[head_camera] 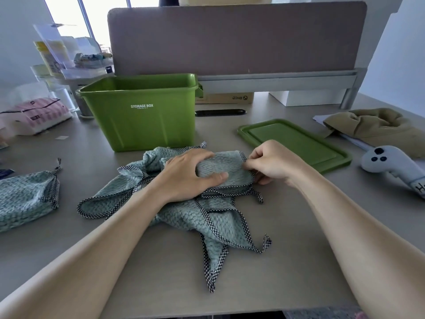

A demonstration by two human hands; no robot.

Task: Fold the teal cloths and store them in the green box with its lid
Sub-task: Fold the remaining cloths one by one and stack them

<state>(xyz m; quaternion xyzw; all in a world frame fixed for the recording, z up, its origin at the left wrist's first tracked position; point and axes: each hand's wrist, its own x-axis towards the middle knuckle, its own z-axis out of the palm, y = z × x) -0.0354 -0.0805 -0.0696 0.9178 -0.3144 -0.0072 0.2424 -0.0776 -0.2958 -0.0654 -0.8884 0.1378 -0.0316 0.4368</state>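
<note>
A heap of teal cloths point(207, 217) with checked black-and-white edging lies in the middle of the grey desk. On top of it sits a folded teal cloth point(232, 166). My left hand point(186, 176) grips this folded cloth from the left, fingers over its top and thumb at its near side. My right hand point(271, 162) pinches its right edge. Another teal cloth point(25, 199) lies at the left edge. The green box point(138, 118) stands open just behind the heap. Its green lid point(296, 143) lies flat to the right.
A beige cloth point(377, 127) and a white controller point(391, 164) lie at the right. A pink packet point(39, 113) and clear organisers point(66, 61) stand at the back left. A grey partition point(236, 38) closes the back of the desk, with a black pen-like bar point(219, 112) below it.
</note>
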